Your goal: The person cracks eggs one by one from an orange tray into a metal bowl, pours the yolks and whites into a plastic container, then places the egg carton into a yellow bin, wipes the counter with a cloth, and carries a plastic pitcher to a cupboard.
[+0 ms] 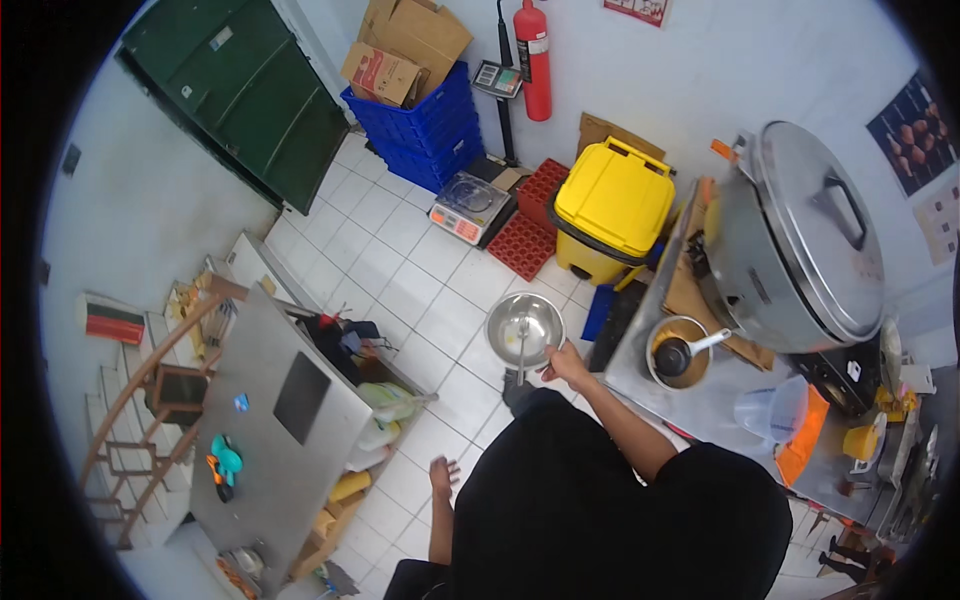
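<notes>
My right hand grips the rim of a stainless steel mixing bowl. A long metal utensil rests inside, its handle crossing the near rim; its head is too small to name surely. Low at my left side hangs my left hand, holding nothing, with its fingers somewhat spread. The steel worktable is the nearest surface on that side. To the right of the bowl stands a steel counter, where a pot contains a black ladle with a light handle.
A yellow wheeled bin, red egg trays, a weighing scale and stacked blue crates line the wall. A large lidded metal cooker and a clear plastic jug occupy the counter. Turquoise scoops lie on the worktable.
</notes>
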Motion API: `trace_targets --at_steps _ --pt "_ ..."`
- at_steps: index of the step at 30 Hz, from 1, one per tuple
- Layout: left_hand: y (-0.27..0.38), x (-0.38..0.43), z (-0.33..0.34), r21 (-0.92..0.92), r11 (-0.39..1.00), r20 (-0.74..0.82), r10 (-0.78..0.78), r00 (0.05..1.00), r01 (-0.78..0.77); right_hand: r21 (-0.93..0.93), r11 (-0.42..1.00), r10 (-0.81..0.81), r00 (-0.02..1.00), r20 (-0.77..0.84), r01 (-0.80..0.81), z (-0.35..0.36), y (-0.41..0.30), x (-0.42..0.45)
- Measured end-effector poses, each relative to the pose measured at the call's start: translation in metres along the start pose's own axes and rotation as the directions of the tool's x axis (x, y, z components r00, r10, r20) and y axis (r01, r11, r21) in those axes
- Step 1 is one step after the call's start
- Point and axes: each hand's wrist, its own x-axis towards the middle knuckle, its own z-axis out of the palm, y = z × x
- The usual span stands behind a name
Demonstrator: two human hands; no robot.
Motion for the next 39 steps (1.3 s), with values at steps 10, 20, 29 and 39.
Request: trace_targets --at_steps 10,20,29,39 --pt "0.087 0.011 -0.053 0.42 0.853 0.045 -0.361 0.931 0.31 0.292 0.914 0.367 0.883 -0.294 -0.282 0.022 0.052 0.284" --pt "0.357 0.223 0.025 0.409 0.905 0.052 -0.147 0.988 0.113 0.285 0.889 0.458 0.676 -0.577 -0.36 0.0 0.095 0.46" --pt "0.358 0.257 0.049 0.457 0.771 -0.088 -0.457 0.885 0.444 0.248 0.967 0.227 0.619 -0.752 -0.053 -0.037 0.224 0.724" --pt "0.37 0.253 0.045 0.556 0.621 -0.222 -0.53 0.818 0.553 0.56 0.81 0.473 0.76 -0.446 -0.175 -0.024 0.19 0.763"
